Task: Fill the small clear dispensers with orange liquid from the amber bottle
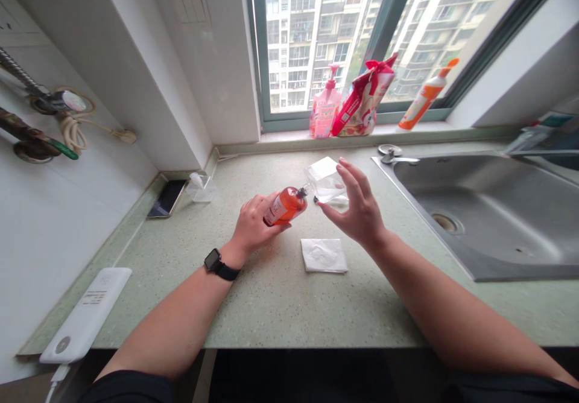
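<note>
My left hand (257,225), with a black watch on its wrist, is wrapped round a bottle of orange-red liquid (286,207). The bottle is tilted, its neck pointing up and to the right. Thumb and fingers of my right hand (360,210) hold a clear square bottle (324,177), which is tilted so its neck meets that of the orange-red one. Whether liquid is passing between them I cannot tell. A small black piece (315,199) shows just below the clear bottle. Nearer to me, a folded white tissue (324,255) lies flat on the counter.
A clear-and-white pump top (199,186) and a phone (167,198) lie at the back left. A white power bank (88,312) rests by the left front edge. At right is a steel sink (520,210). A pink pump bottle (325,110), red bag (366,101) and orange-white bottle (425,101) stand on the sill.
</note>
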A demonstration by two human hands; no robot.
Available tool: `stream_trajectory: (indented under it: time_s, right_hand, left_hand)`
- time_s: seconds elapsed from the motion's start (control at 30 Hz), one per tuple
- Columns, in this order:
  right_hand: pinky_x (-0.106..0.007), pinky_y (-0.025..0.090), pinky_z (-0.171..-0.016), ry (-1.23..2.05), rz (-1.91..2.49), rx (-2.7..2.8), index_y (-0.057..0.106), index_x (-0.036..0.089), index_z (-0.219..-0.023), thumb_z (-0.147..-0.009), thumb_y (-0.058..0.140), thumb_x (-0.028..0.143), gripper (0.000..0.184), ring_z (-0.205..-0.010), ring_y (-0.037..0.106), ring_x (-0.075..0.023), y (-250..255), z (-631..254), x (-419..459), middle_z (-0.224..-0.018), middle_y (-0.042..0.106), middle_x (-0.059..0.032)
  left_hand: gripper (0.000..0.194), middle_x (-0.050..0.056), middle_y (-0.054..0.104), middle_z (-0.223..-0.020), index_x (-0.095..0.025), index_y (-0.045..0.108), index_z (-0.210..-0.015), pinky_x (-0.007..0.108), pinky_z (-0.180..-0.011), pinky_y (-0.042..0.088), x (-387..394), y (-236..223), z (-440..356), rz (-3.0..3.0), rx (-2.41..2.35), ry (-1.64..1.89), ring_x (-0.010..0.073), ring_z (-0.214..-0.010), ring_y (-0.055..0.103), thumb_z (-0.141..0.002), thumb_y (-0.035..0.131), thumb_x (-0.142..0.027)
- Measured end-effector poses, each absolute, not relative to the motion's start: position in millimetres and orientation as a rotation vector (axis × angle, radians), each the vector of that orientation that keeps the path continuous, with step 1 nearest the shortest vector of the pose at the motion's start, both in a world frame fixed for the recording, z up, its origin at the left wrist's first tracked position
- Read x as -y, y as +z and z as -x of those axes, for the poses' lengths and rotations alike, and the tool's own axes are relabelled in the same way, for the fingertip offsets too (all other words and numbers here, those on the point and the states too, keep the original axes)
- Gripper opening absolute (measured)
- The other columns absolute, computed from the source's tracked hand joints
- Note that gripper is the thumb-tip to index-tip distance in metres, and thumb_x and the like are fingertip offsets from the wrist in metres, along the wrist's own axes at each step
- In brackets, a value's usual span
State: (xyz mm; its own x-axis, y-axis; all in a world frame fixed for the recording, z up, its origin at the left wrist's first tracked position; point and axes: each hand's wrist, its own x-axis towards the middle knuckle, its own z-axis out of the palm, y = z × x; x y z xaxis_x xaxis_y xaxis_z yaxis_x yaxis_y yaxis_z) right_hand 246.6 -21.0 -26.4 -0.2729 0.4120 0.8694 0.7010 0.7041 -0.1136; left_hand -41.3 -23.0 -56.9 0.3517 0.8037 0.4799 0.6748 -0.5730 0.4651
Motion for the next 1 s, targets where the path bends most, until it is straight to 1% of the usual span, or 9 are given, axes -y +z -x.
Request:
stream_trajectory:
  time_s: [0.07,0.2,0.43,0.63,0.73,0.87,1.0]
  right_hand:
    - [-0.064,0.063,-0.112,-0.357,0.865,1.907,0.025,0.036,-0.173,-0.091,0.082,0.026,0.100,-0.149,0.055,-0.0423,-26.1,-247.0,21.3,-0.167,0.049,-0.0137]
    - [-0.066,0.060,-0.115,-0.368,0.870,1.905,0.028,0.036,-0.173,-0.089,0.084,0.026,0.101,-0.147,0.057,-0.0425,-25.5,-248.1,21.5,-0.166,0.050,-0.0145]
    - [-0.063,0.066,-0.108,-0.320,0.859,1.906,0.031,0.035,-0.172,-0.089,0.084,0.023,0.099,-0.145,0.059,-0.0418,-25.7,-248.5,21.3,-0.164,0.051,-0.0150]
    - [-0.059,0.070,-0.102,-0.329,0.837,1.895,0.028,0.034,-0.173,-0.088,0.085,0.023,0.103,-0.144,0.060,-0.0416,-26.4,-248.9,20.9,-0.163,0.053,-0.0158]
    - [-0.060,0.068,-0.104,-0.325,0.832,1.891,0.026,0.033,-0.174,-0.087,0.086,0.024,0.106,-0.145,0.060,-0.0419,-27.1,-249.2,20.2,-0.163,0.053,-0.0163]
    - [-0.057,0.070,-0.102,-0.313,0.825,1.892,0.025,0.031,-0.174,-0.087,0.087,0.025,0.107,-0.145,0.059,-0.0409,-26.8,-249.3,19.6,-0.164,0.054,-0.0165]
    - [-0.059,0.069,-0.103,-0.330,0.819,1.899,0.025,0.031,-0.174,-0.087,0.087,0.026,0.107,-0.146,0.059,-0.0410,-25.6,-249.5,19.7,-0.165,0.054,-0.0164]
  left_hand:
    - [0.080,0.011,0.071,-0.125,-0.025,0.057,-0.156,0.047,-0.103,0.052,22.8,-57.0,41.4,-2.426,-1.338,1.026,0.0321,-0.115,0.068,-0.090,0.081,-0.064]
    - [0.080,0.011,0.071,-0.125,-0.025,0.057,-0.155,0.047,-0.103,0.053,22.7,-57.0,41.5,-2.427,-1.333,1.033,0.0320,-0.114,0.068,-0.090,0.080,-0.066]
    - [0.081,0.011,0.071,-0.124,-0.026,0.057,-0.156,0.047,-0.103,0.052,22.8,-57.0,41.0,-2.427,-1.348,1.023,0.0322,-0.114,0.068,-0.089,0.080,-0.067]
    - [0.081,0.011,0.071,-0.124,-0.025,0.058,-0.155,0.047,-0.103,0.052,22.4,-57.8,41.3,-2.423,-1.347,1.023,0.0323,-0.114,0.068,-0.089,0.081,-0.066]
    - [0.081,0.011,0.071,-0.125,-0.026,0.057,-0.156,0.047,-0.103,0.052,22.3,-58.0,41.6,-2.421,-1.351,1.018,0.0322,-0.115,0.068,-0.089,0.081,-0.065]
    - [0.081,0.011,0.071,-0.124,-0.026,0.057,-0.155,0.047,-0.103,0.052,22.1,-58.0,41.9,-2.424,-1.346,1.020,0.0321,-0.114,0.068,-0.089,0.082,-0.065]
    - [0.081,0.011,0.071,-0.123,-0.026,0.057,-0.156,0.046,-0.103,0.052,22.6,-58.0,42.0,-2.426,-1.345,1.025,0.0319,-0.114,0.068,-0.089,0.081,-0.065]
